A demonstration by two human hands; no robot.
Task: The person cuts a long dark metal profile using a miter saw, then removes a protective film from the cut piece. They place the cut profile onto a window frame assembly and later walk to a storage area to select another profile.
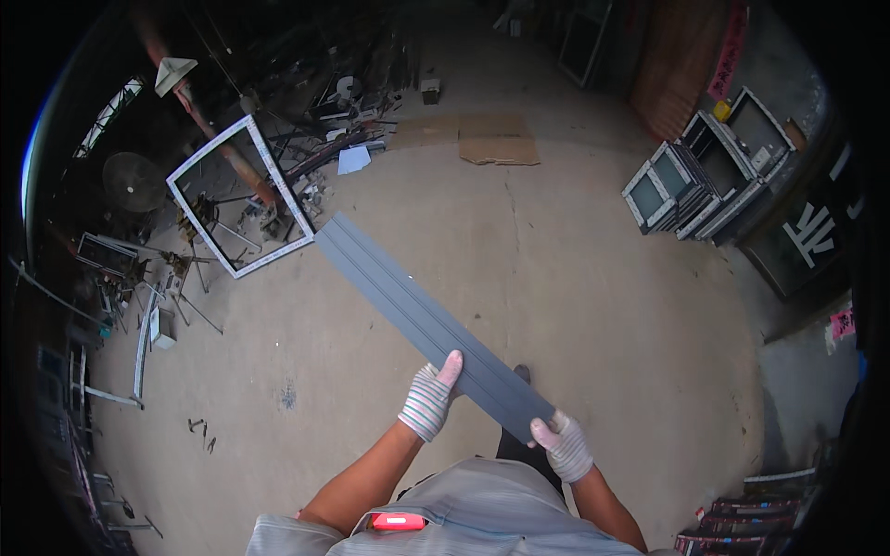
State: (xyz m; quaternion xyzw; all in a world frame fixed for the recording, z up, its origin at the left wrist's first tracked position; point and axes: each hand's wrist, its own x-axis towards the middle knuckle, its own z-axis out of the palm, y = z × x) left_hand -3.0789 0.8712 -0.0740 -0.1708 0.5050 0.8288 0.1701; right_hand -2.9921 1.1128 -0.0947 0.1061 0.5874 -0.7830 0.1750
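Observation:
A long, flat grey profile point(431, 315) with lengthwise grooves slants across the middle, its far end up to the left and its near end by my body. My left hand point(431, 398), in a striped work glove, grips its left edge partway along, thumb on top. At the near end my right hand point(563, 445), also gloved, closes on the corner with the thumb over the upper face. The fingers of both hands are mostly hidden beneath the profile.
A white-edged window frame point(211, 148) stands tilted at the left, near the profile's far end. Cardboard point(499, 141) lies on the floor ahead. Several framed panels point(709, 171) lean at the right wall. Scrap pieces point(343, 139) clutter the far left; dark profiles point(746, 519) lie at lower right.

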